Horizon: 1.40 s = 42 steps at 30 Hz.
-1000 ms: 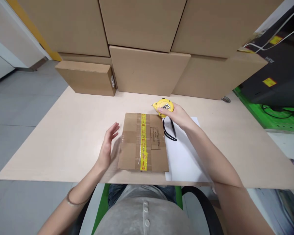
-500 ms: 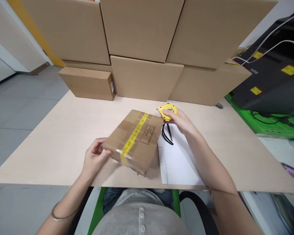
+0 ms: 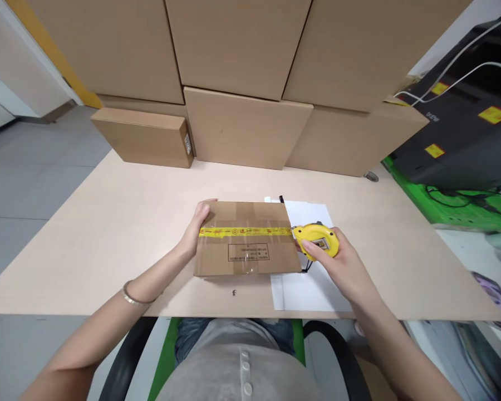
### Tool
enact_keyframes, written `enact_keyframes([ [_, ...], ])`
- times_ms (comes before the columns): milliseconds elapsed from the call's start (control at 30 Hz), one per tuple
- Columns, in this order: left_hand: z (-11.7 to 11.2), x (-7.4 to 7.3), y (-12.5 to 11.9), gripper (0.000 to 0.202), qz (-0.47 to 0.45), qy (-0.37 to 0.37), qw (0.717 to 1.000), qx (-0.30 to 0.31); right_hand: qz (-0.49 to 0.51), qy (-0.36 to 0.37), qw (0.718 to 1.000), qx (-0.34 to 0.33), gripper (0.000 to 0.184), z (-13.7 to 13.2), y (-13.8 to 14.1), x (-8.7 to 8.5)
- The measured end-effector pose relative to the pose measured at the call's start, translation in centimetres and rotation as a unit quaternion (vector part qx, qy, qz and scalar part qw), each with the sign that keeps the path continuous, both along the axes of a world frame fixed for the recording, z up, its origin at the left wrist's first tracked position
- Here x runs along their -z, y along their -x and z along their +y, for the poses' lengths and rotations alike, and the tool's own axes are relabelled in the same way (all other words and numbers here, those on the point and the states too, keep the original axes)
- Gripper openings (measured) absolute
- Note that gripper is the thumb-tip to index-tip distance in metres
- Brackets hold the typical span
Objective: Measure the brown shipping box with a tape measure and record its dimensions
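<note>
A flat cardboard box [image 3: 248, 217] with yellow printed tape across its top is held just in front of me, its long side level with the table edge. My left hand [image 3: 198, 225] is closed around the box's left end, with some fingers hidden behind it. In my right hand [image 3: 338, 262] is a yellow tape measure [image 3: 317, 239], its nose against the right end of the box. The tape measure's black strap hangs below, partly hidden. White paper [image 3: 313, 289] lies on the table beneath the box's right end and my right hand.
Large cardboard boxes [image 3: 242, 128] are stacked along the back of the table [image 3: 87, 250]. A smaller box [image 3: 144, 139] stands at the back left. To the right are a black printer [image 3: 455, 133] on a green base, cables, and a phone [image 3: 495, 298].
The box has turned from slanted to level with the table edge. My left hand has moved up and right along its end; my right hand brought the tape measure down against the right side.
</note>
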<state>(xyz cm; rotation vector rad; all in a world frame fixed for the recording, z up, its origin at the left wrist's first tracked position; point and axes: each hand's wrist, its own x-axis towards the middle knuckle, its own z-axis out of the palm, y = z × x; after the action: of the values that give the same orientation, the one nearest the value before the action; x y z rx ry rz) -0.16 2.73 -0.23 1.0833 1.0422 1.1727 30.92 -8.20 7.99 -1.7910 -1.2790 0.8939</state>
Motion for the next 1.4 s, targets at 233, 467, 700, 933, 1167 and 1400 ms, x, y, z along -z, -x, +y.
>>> enact_keyframes([
  [233, -0.7, 1.8, 2.3, 0.095, 0.018, -0.032, 0.998, 0.049, 0.036, -0.056, 0.996, -0.059, 0.051, 1.8, -0.2, -0.3],
  [467, -1.1, 2.5, 3.4, 0.1, 0.032, -0.058, 0.993, 0.093, -0.056, -0.149, 0.922, -0.352, 0.049, 9.7, 7.2, -2.9],
  [700, -1.1, 2.5, 3.0, 0.073, 0.029, -0.092, 0.991, 0.091, -0.122, -0.161, 0.824, -0.53, 0.026, 14.8, 13.7, -2.0],
  [933, -0.9, 2.4, 3.0, 0.085, 0.074, -0.16, 0.982, 0.074, -0.139, -0.148, 0.848, -0.489, 0.025, 14.4, 10.1, -2.0],
  [1167, -0.8, 1.3, 3.1, 0.063, 0.095, -0.207, 0.969, 0.092, -0.111, -0.092, 0.928, -0.344, 0.03, 11.6, -1.1, -1.9],
  [1400, -0.5, 1.7, 3.1, 0.066, 0.095, -0.194, 0.973, 0.08, -0.079, -0.058, 0.966, -0.239, 0.038, 8.9, -5.9, -0.1],
])
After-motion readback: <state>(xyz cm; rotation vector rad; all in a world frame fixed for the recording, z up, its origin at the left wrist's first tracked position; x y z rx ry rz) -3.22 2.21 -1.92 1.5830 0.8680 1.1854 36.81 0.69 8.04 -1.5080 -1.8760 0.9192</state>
